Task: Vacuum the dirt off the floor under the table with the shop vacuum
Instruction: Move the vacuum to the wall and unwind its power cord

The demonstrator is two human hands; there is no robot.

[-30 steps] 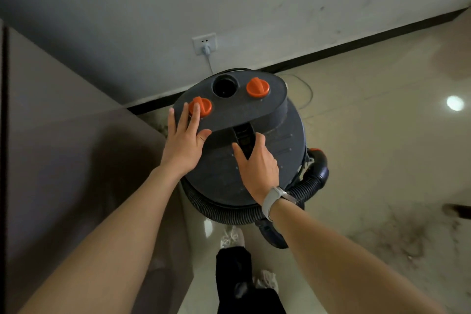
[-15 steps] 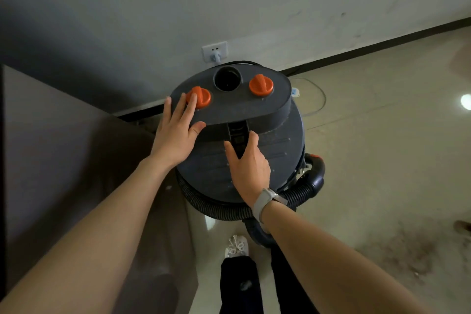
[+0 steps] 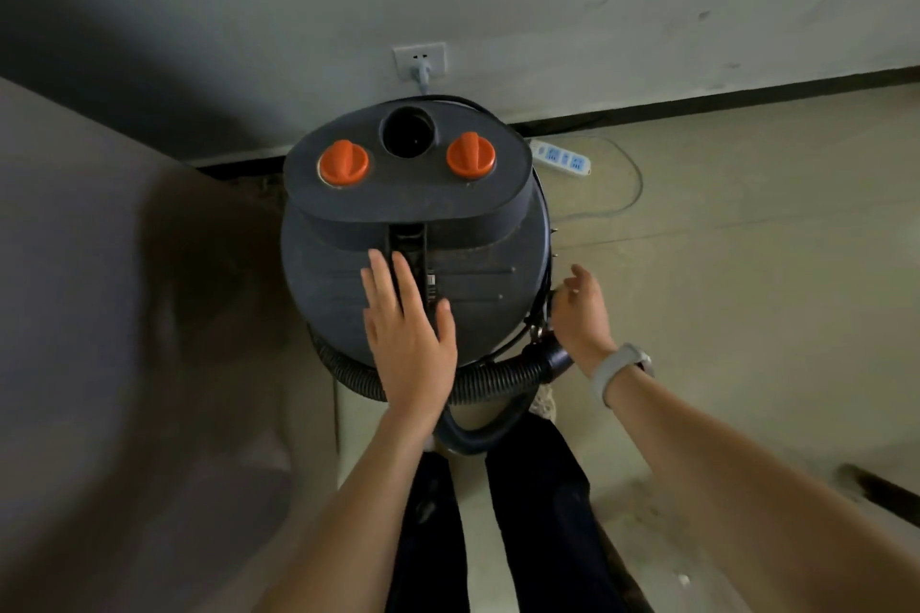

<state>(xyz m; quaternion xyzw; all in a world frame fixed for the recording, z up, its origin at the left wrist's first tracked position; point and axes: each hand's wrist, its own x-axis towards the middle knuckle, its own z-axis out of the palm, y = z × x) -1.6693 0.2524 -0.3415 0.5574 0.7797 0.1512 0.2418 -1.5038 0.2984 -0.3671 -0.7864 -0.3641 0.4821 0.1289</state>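
Beside shop vacuum [image 3: 488, 274], right hand [image 3: 582, 309] now grips hose [image 3: 498, 378].

Shop vacuum [image 3: 478, 274] lid: dark matt plastic, dusty, faintly ribbed. Two knobs [image 3: 344, 161] on its raised top: glossy orange plastic. Hose [image 3: 493, 381]: black corrugated plastic, ridged, with a smooth cuff. Floor [image 3: 747, 264]: smooth beige tile, slight sheen, smeared dark with dirt at lower right. Wall [image 3: 547, 5]: matt grey, scuffed. Wristband [image 3: 611, 371]: smooth pale rubber-like strap. Power strip [image 3: 560, 158]: white plastic.
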